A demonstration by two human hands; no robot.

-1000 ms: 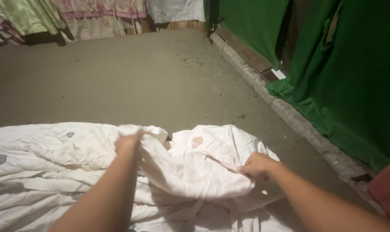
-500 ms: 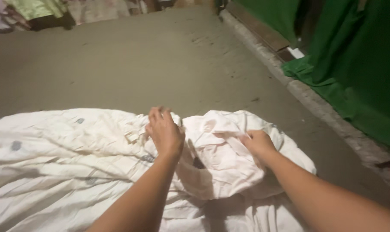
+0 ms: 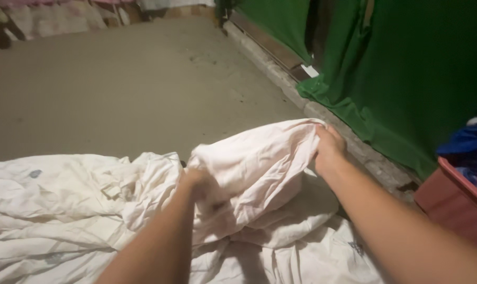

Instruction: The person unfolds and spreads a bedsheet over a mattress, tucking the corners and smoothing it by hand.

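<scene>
While a crumpled white sheet [image 3: 80, 205] is spread over the grey floor [image 3: 117, 89], a pale cloth [image 3: 254, 168] is held raised above it at the centre. Its far edge at two o'clock is clenched in the right hand [image 3: 329, 150]; its near fold is gripped by the left hand [image 3: 196, 184]. Green fabric [image 3: 407, 73] is hung at three o'clock, beside a red bin [image 3: 449, 202].

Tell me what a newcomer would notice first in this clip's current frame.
The crumpled white sheet sprawls across the lower half on the bare floor, with the left hand and right hand both gripping a lifted fold. A green cloth hangs along the right side, and a reddish bin holding blue fabric sits at the right edge.
</scene>
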